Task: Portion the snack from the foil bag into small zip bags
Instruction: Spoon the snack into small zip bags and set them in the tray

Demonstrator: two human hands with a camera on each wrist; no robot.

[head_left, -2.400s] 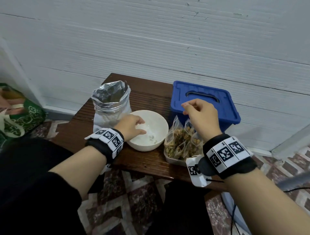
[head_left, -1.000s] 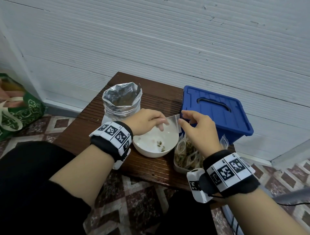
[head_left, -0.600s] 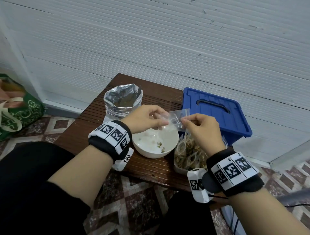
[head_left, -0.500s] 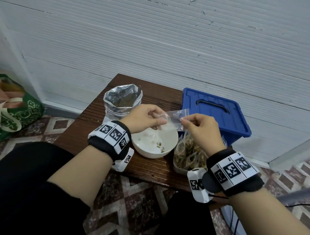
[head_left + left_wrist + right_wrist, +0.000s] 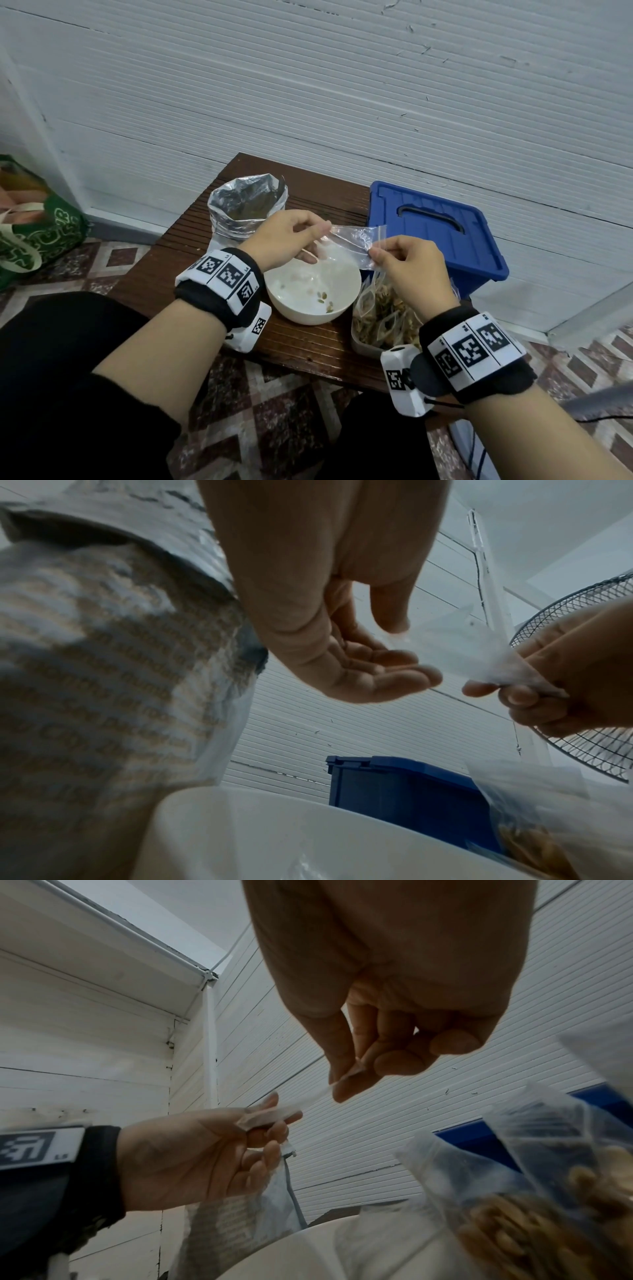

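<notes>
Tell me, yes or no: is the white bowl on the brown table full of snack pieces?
No: the white bowl holds only a few scattered snack pieces, with most of its inside bare.

Dim, soft light; wrist views blurry

head view downward, wrist views upward, sharing white bowl (image 5: 313, 294)

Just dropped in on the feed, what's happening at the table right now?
A person is holding an empty small zip bag stretched between both hands above the white bowl. The left hand pinches one end, the right hand the other. The bowl holds only a few snack pieces. The foil bag stands open behind it, and filled zip bags sit in a tray to the right, in front of the blue box.
</notes>
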